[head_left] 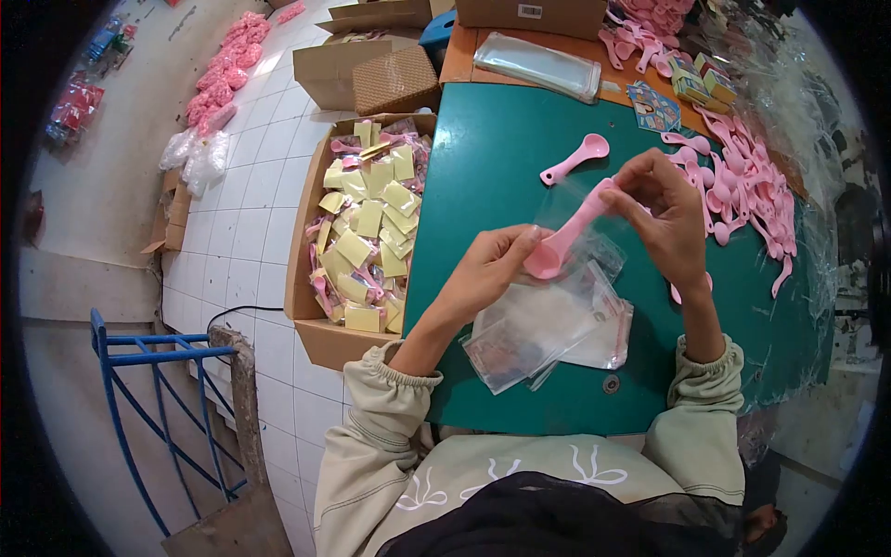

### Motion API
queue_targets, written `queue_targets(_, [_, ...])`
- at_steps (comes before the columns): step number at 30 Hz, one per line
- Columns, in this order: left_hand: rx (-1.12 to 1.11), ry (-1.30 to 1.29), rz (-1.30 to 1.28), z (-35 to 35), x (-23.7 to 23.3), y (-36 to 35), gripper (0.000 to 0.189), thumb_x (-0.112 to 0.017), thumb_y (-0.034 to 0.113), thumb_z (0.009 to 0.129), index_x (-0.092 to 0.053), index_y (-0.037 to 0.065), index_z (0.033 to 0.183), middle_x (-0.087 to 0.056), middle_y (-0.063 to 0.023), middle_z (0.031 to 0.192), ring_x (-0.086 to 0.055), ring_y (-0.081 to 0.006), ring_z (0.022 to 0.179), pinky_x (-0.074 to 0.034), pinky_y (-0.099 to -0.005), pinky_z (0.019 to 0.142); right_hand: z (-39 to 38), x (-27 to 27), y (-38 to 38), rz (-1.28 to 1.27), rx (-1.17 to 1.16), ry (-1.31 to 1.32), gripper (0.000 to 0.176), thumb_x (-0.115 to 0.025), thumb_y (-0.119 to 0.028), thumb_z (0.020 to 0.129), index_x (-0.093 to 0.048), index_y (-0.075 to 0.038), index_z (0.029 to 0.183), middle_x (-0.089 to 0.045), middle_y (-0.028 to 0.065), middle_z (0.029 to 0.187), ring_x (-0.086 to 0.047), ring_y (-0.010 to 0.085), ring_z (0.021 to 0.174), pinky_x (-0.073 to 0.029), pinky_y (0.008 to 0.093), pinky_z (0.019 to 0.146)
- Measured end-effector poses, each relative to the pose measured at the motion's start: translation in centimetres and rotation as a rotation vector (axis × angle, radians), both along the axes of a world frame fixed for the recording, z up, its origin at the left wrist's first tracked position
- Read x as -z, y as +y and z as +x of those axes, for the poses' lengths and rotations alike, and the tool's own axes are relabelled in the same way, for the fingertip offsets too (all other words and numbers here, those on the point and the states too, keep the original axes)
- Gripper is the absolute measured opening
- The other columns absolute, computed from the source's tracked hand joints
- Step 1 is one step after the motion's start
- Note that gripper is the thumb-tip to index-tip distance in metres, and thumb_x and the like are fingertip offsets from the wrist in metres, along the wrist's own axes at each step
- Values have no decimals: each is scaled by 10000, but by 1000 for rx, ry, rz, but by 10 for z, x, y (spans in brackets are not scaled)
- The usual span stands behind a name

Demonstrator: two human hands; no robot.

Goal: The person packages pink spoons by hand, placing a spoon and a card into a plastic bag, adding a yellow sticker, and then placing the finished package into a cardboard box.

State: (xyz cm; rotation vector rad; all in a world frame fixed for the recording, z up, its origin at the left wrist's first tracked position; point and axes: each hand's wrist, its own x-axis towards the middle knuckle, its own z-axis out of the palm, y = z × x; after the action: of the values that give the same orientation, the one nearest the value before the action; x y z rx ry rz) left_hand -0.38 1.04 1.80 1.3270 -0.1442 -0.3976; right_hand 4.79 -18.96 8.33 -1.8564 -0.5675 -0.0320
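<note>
Left hand (492,265) pinches the bowl end of a pink measuring spoon (577,223), right hand (661,209) pinches its handle end; spoon is held slanted above clear plastic bags (557,330) on the green counter (492,167). Another pink spoon (575,160) lies just beyond it, with a heap of pink spoons (733,186) to the right. Cardboard box (345,351) left of the counter holds bagged spoons with pale yellow cards (368,218).

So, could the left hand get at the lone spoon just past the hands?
Probably, once freed: the left hand is pinching the bowl end of the held spoon, but bare tabletop lies beside the lone spoon.
</note>
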Motion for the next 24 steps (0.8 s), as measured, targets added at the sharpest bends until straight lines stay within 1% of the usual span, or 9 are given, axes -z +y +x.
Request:
queue_targets(5, [-7, 14, -68, 1, -11, 0, 433, -356, 332, 986, -535, -26, 1153, -645, -143, 993, -637, -189, 886, -507, -292, 808, 9, 5, -2, -89, -301, -120, 553, -468, -536, 881, -606, -10, 980, -604, 108, 1011, -592, 199, 914, -464, 326, 836])
queue_targets(8, [-51, 1, -139, 0, -11, -1, 416, -360, 314, 987, -546, -27, 1135, -647, -140, 987, -632, -181, 899, -506, -291, 803, 15, 5, 5, -124, -535, -62, 780, -280, -697, 843, -639, -33, 1039, -520, 143, 1189, -526, 282, 1047, -388, 383, 938])
queue_targets(10, [-66, -2, -143, 0, -18, 0, 388, -379, 282, 987, -561, -36, 1113, -650, -136, 970, -627, -159, 886, -500, -280, 788, 53, 7, -5, -55, -663, -15, 740, -315, -685, 848, -669, -61, 1026, -496, 143, 1249, -516, 289, 1064, -380, 375, 943])
queue_targets(11, [-81, -11, -175, 0, -21, 1, 388, -381, 284, 986, -560, -36, 1115, -650, -138, 971, -628, -164, 892, -500, -283, 796, 76, 7, -16, -58, -557, -44, 656, -427, -632, 842, -674, -44, 996, -571, 158, 1139, -551, 254, 1016, -432, 354, 872])
queue_targets(13, [-111, -29, -242, -1, -23, 2, 390, -385, 287, 984, -557, -36, 1120, -649, -141, 972, -628, -175, 904, -501, -288, 813, 141, 29, -49, -446, 13, -159, 581, -472, -532, 871, -660, 12, 947, -612, 140, 984, -592, 202, 886, -476, 301, 718])
queue_targets(15, [-99, -56, -221, -1, -22, 4, 417, -373, 319, 979, -541, -28, 1137, -634, -165, 1024, -627, -209, 944, -511, -315, 823, 198, 48, -84, -881, 397, 23, 455, -632, -408, 794, -643, 27, 927, -635, 156, 881, -619, 187, 826, -484, 306, 681])
queue_targets(18, [-87, -75, -170, -1, -24, 10, 426, -366, 326, 977, -532, -27, 1146, -621, -179, 1064, -624, -235, 971, -518, -333, 831, 221, 91, -115, -1073, 498, -147, 417, -679, -311, 733, -616, 45, 941, -634, 207, 887, -634, 207, 842, -485, 327, 706])
queue_targets(21, [-96, -71, -189, -2, -26, 12, 419, -366, 316, 977, -533, -30, 1145, -616, -181, 1075, -621, -247, 978, -520, -340, 836, 232, 107, -128, -640, 609, -19, 426, -690, -217, 686, -587, 42, 1008, -632, 220, 927, -634, 267, 863, -479, 356, 751])
queue_targets(24, [-89, -73, -199, -3, -26, 14, 417, -368, 312, 977, -534, -32, 1145, -617, -183, 1072, -620, -252, 978, -519, -346, 844, 231, 107, -135, -625, 623, -174, 423, -642, -157, 663, -584, 11, 1046, -618, 237, 977, -603, 355, 915, -462, 416, 790])
